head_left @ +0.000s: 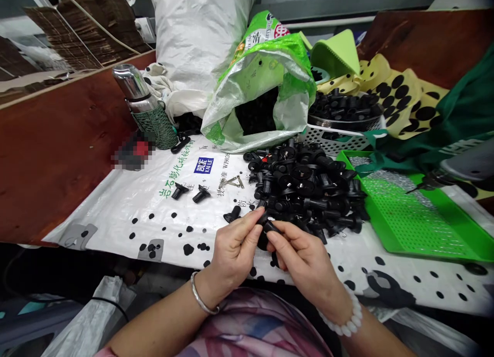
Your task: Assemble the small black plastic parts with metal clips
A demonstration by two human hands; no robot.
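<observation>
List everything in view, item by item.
Held plastic part: one, black, between both hands
Heap of plastic parts: one, black, on the sheet
Loose plastic parts: three, black, left of the heap
Printed sheet: one, white, on the board
Wooden board: one, reddish-brown, left
Woven bag: one, green and white, behind the heap
Perforated tray: one, green, right
Steel flask: one, silver, green mesh sleeve, back left
Sack: one, white, back
Left hand: one, pinching the part
Right hand: one, pinching the part
</observation>
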